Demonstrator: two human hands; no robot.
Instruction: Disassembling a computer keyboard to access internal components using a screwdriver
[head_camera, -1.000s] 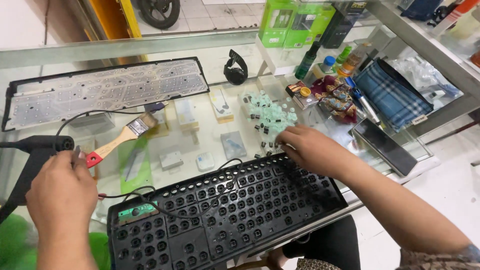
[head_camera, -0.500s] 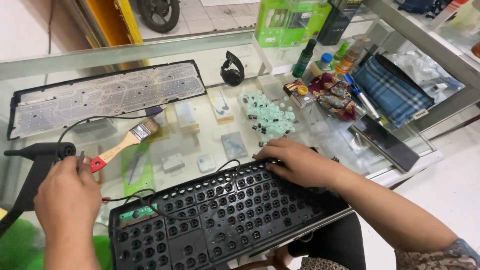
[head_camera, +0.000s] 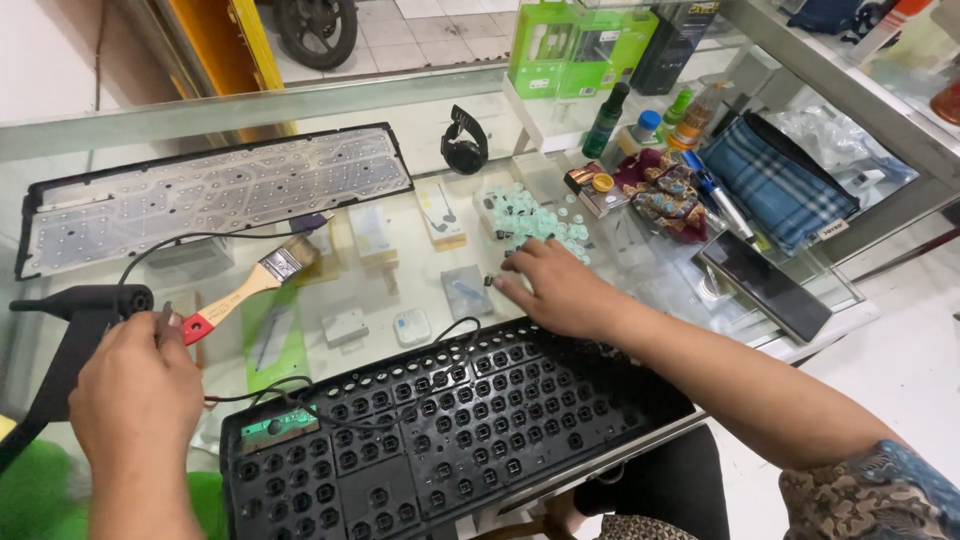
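A black keyboard frame (head_camera: 450, 420) with empty key sockets and a small green circuit board lies face up at the near edge of the glass counter (head_camera: 400, 275). My right hand (head_camera: 555, 290) rests flat on the glass just beyond it. Its fingertips are at a tiny black piece (head_camera: 490, 282), below a pile of pale rubber domes (head_camera: 535, 215). My left hand (head_camera: 135, 390) is curled at the keyboard's left, with a thin grey tool (head_camera: 165, 318) sticking up from its fingers. It sits beside a black gun-shaped tool (head_camera: 80, 305) and a red-handled paintbrush (head_camera: 250, 290).
The keyboard's back plate with its clear membrane (head_camera: 210, 190) lies at the far left. A black smartwatch (head_camera: 464, 150), small bottles (head_camera: 606, 120), patterned cloth (head_camera: 665, 195), a blue checked pouch (head_camera: 775, 185) and a dark phone (head_camera: 765, 285) crowd the right side. Green boxes (head_camera: 580, 45) stand behind.
My right hand dipped onto the keyboard's upper edge, then came back onto the glass with its fingertips by the small black piece. My left hand has barely moved.
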